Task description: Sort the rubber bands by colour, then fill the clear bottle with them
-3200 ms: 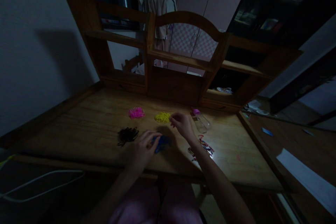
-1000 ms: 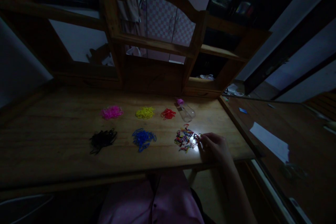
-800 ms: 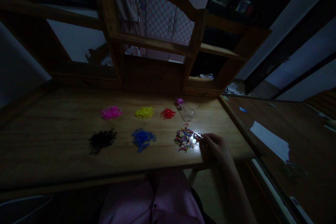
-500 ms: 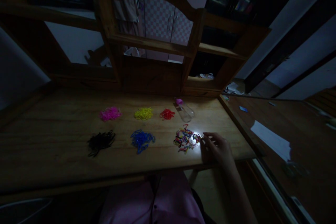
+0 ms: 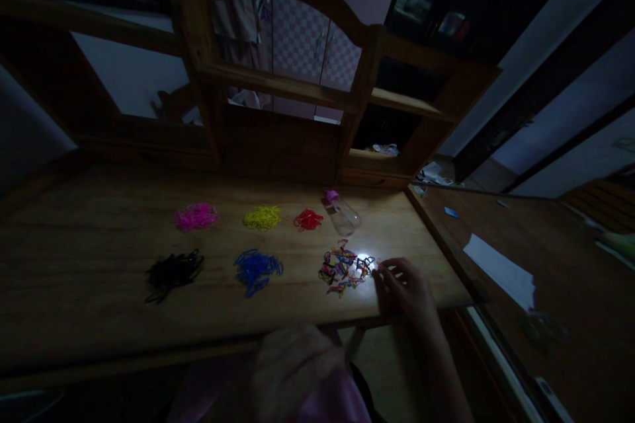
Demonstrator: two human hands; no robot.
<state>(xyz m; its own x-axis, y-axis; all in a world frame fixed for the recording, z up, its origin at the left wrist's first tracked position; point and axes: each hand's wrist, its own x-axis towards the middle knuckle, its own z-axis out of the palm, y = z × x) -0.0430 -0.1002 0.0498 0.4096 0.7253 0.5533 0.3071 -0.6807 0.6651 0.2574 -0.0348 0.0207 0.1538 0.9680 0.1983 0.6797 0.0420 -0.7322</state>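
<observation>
While the left hand (image 5: 297, 368) blurs by the table (image 5: 300, 284) edge, fingers unreadable, the right hand (image 5: 413, 287) poises narrowed fingers right at the multicoloured bands (image 5: 342, 269), any grip impossible to tell!

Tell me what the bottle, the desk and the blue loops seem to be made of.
Clear bottle: probably smooth plastic, possibly glass; it is see-through with faint highlights.
Desk: wood, seemingly varnished, given the streaky grain and bright glare spot.
Blue loops: likely rubber or similar elastic, being thin and bent; finish too small to tell.
</observation>
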